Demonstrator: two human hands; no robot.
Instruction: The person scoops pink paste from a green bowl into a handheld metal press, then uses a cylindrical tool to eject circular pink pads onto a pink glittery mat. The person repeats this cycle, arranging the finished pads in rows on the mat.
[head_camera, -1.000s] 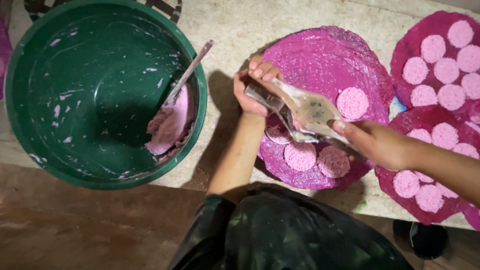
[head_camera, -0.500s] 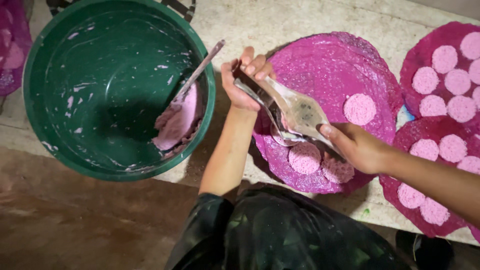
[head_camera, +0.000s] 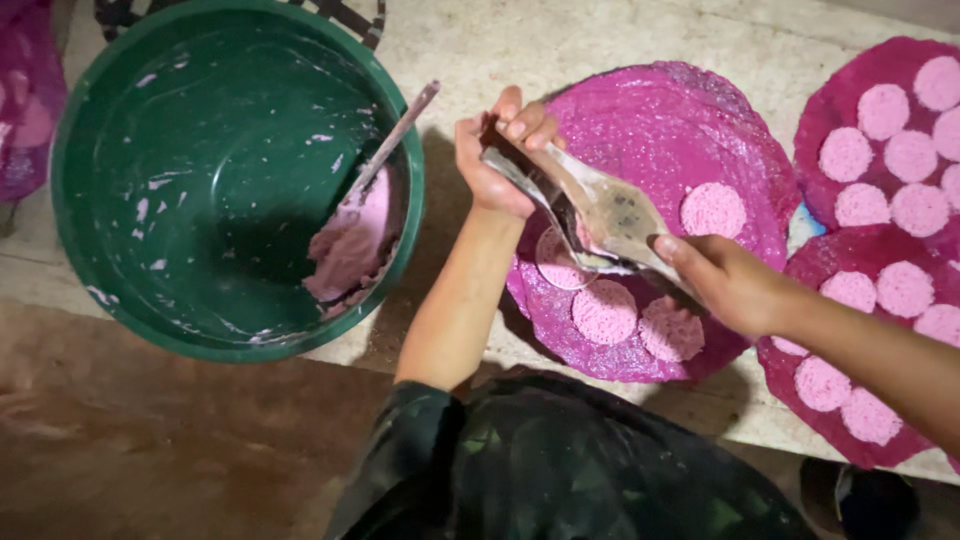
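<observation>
Comparing with a second ago, the clear squeeze bag (head_camera: 610, 215) has swung lower over the near part of the middle magenta mat (head_camera: 690, 110), and a fresh wet ring of pink batter (head_camera: 563, 262) now sits just left of the two near discs (head_camera: 640, 320), where only the mat showed before. So another round is being laid and the row grows leftward. The right hand (head_camera: 725, 285), nearest, has its fingers closed around the bag's wide end; the left hand (head_camera: 500, 150), farther and left, pinches the bag's upper end shut. One more disc (head_camera: 712, 208) lies farther right on the mat. Left on the desk (head_camera: 560, 40), the green basin (head_camera: 230, 170) holds leftover batter and a leaning spoon (head_camera: 395, 135), unmoved. Filled mats (head_camera: 880, 150) lie right.
</observation>
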